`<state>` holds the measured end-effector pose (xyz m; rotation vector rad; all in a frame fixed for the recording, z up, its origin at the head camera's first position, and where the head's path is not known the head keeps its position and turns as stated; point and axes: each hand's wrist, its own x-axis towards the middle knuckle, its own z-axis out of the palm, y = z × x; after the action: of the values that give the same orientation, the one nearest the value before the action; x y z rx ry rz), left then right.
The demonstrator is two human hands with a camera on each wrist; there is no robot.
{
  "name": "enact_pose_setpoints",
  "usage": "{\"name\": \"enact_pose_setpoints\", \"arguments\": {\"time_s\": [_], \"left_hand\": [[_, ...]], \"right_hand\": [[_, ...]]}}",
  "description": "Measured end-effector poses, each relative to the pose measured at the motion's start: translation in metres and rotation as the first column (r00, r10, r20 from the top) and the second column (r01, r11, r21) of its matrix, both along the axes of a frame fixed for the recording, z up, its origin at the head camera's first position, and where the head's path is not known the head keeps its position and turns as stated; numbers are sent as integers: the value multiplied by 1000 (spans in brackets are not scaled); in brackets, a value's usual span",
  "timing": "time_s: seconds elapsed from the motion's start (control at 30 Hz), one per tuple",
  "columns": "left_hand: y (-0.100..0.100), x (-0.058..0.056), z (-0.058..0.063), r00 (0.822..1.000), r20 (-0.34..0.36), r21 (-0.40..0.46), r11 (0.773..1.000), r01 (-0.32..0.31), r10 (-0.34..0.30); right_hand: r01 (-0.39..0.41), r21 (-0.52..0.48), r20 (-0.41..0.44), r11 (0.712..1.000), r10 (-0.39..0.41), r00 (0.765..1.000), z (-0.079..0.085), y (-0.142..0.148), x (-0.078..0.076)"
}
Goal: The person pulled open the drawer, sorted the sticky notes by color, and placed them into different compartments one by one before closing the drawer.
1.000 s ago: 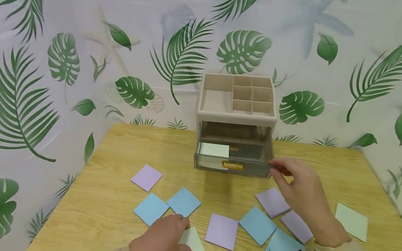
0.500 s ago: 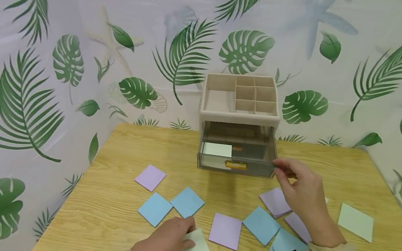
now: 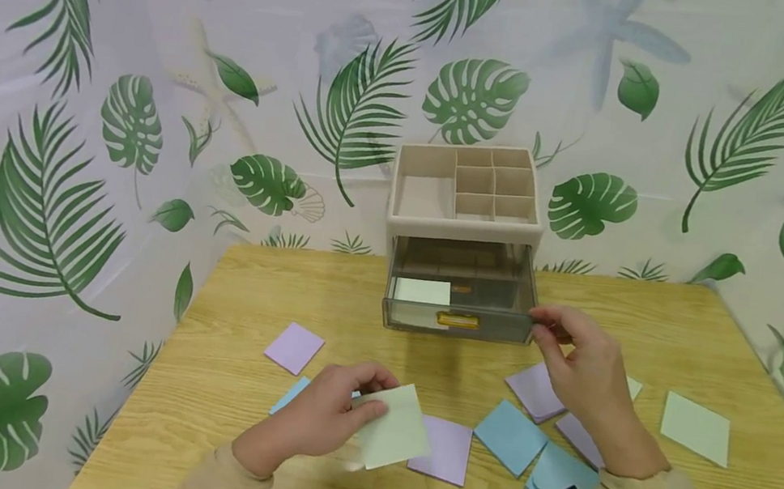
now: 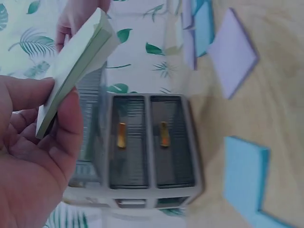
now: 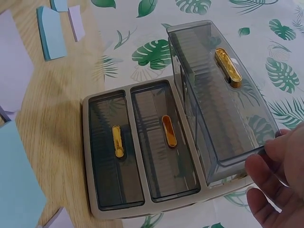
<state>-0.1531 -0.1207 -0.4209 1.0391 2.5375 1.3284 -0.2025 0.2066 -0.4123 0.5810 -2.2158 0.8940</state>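
Observation:
A pale green sticky note pad (image 3: 395,432) is pinched between the thumb and fingers of my left hand (image 3: 323,411), lifted over the table. In the left wrist view the pad (image 4: 76,66) stands on edge, several sheets thick. My right hand (image 3: 586,366) pinches the right front corner of the pulled-out top drawer (image 3: 499,328), which is smoky, clear plastic with a gold handle. Inside that drawer, on the left, lies another pale green pad (image 3: 423,291). The drawer belongs to a beige desk organizer (image 3: 463,227); its two lower drawers (image 5: 164,137) are closed.
Purple pads (image 3: 294,348) and blue pads (image 3: 510,437) lie scattered across the wooden table (image 3: 213,386). A pale green pad (image 3: 696,429) rests at the right. Behind the organizer hangs a leaf-patterned cloth (image 3: 242,30). The organizer's top has several compartments (image 3: 495,184).
My left hand has raised the pale green pad off the table and moved it forward, now partly covering the blue pads behind it. The right hand still holds the drawer corner.

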Motion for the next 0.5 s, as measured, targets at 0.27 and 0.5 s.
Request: {"name": "enact_pose_setpoints", "arguments": {"time_s": [0.27,0.5], "left_hand": [[14,-11,51,986,-157,-25,999,43,-46],[31,-31,97,975,-202,4,996,94,-92]], "right_hand": [[15,3,-1,1000,-15,1000,-3,-1,0],[13,-20,-14,1000,-14,1000,-3,-2,-1]]}}
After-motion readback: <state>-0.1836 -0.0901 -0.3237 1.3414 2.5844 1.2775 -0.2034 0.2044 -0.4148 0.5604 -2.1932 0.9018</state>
